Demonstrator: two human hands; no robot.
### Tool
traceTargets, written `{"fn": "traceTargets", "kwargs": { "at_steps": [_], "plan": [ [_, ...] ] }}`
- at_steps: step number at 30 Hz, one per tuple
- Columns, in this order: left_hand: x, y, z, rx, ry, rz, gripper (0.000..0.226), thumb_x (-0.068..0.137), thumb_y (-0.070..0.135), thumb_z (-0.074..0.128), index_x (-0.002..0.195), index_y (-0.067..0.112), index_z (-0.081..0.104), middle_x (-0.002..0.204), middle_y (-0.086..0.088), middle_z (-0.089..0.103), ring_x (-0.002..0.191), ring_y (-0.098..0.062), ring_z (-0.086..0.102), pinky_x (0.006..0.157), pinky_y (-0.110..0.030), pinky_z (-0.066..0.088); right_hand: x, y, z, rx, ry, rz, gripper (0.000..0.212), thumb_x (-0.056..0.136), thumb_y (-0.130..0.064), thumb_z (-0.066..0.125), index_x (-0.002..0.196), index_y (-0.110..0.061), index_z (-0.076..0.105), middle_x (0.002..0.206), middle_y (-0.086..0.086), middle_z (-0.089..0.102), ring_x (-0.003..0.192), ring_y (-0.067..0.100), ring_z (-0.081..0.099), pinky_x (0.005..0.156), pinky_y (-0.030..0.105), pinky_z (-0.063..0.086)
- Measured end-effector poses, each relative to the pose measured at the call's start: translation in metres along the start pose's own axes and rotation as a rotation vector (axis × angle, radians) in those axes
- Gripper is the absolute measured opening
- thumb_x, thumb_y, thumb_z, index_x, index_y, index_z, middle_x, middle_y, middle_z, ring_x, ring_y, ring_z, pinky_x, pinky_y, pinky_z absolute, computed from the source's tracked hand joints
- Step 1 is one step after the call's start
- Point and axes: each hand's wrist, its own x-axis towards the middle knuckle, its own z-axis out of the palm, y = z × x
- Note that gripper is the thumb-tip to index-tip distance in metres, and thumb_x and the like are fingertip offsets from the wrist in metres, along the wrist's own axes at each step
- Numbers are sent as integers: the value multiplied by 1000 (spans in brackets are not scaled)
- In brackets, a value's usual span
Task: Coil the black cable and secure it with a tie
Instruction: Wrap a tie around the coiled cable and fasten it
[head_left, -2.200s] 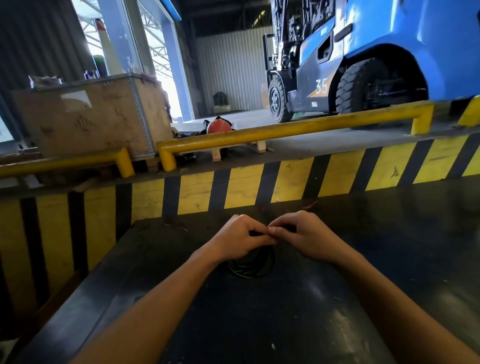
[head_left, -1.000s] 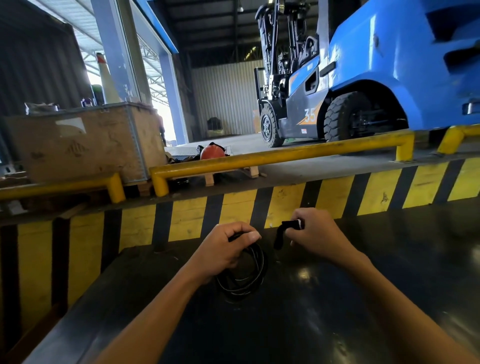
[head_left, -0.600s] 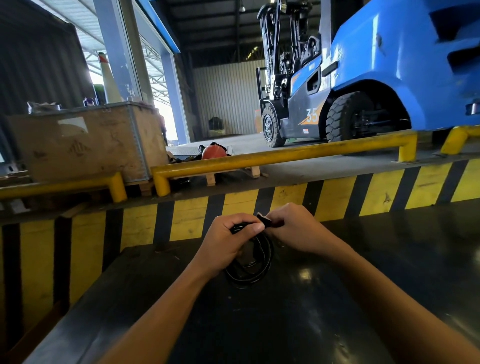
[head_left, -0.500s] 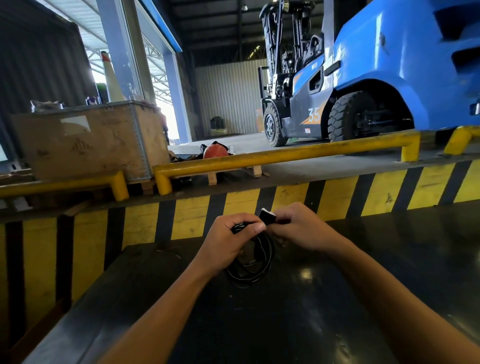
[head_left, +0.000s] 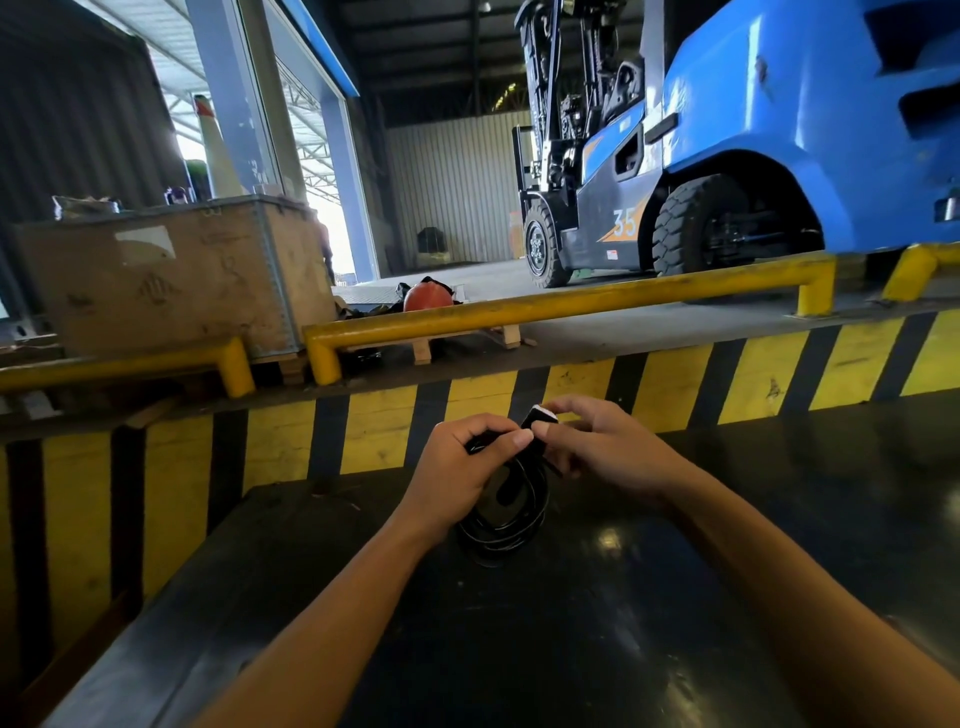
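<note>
Top of the black cable (head_left: 506, 525) coil is hidden inside the left hand (head_left: 462, 467), which is closed round the bundle; only the lower loops show, hanging below the fist and just over the dark table (head_left: 571, 649). Can't tell if the bottom loop touches the surface, black on black. Coil is an elongated oval, long axis running from the hands down toward the viewer, tilted slightly left at the bottom. Right hand (head_left: 597, 447) pinches the tie (head_left: 537, 417) btwn thumb and fingers: a short black strap w/ a pale end sticking up above both thumbs. Rest of the strap is covered by fingers; a dark strip (head_left: 506, 488) inside the coil may be its other part, hard to say. Cable ends not visible. Both forearms cut off at the frame bottom. Behind: yellow-black striped curb (head_left: 675, 384), yellow rail (head_left: 571, 306), blue forklift (head_left: 779, 130) cropped at right, wooden crate (head_left: 171, 275) at left.
</note>
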Motion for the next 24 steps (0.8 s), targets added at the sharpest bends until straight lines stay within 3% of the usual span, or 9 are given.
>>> {"fn": "traceTargets", "kwargs": {
  "at_steps": [3,5,8,10,13,17,20,22,24],
  "plan": [
    [1,-4,1,-19,61,-60,10,88,21,64,88,17,73,67,15,69,55,5,58,49,-6,41,-4,-4,1,-140,124,-35,48,87,-42,58,126,-17,46,97,-6,66,78,4,63,64,16,45],
    [2,-6,1,-5,101,-91,11,88,23,64,86,17,73,65,14,68,53,4,58,48,-8,41,-11,-6,7,-286,280,-143,45,79,-49,63,115,-23,51,102,-11,59,88,5,59,66,15,43],
    [6,-7,3,38,154,-149,13,87,29,65,83,20,74,73,6,71,68,-7,65,60,-31,54,-23,-7,29,-524,347,-319,30,75,-44,68,98,-31,55,110,-9,55,101,5,52,84,20,41],
    [8,-7,6,58,189,-175,13,86,31,65,83,22,74,78,2,71,78,-14,67,73,-46,57,-26,0,46,-696,349,-333,29,77,-37,70,101,-28,57,126,-3,50,118,12,44,102,31,29],
    [8,-7,11,102,223,-185,13,86,32,65,82,23,74,78,3,72,80,-13,66,77,-47,55,-24,12,60,-827,410,-288,38,76,-35,73,107,-20,58,136,7,47,128,24,40,108,42,23],
    [7,-7,13,127,240,-197,13,87,30,65,81,24,75,77,4,72,78,-9,66,77,-44,55,-20,15,65,-848,460,-306,43,68,-30,80,103,-16,59,124,12,57,115,29,54,100,47,34],
    [7,-8,11,100,242,-220,13,87,31,65,80,27,75,73,9,72,71,-4,64,63,-36,54,-19,18,63,-800,524,-383,25,76,-23,73,98,-17,62,115,9,62,106,26,59,94,42,36],
    [5,-7,11,91,243,-210,14,87,33,63,81,28,75,72,13,71,65,0,62,57,-26,46,-17,20,59,-698,537,-419,15,83,-22,65,98,-20,63,114,5,61,105,20,57,94,36,32],
    [2,-8,10,101,234,-164,16,89,32,62,86,25,75,77,10,72,72,-1,64,63,-27,50,-15,22,57,-508,488,-410,13,88,-22,60,101,-20,64,113,1,59,104,14,55,93,30,38]
  ]
}}
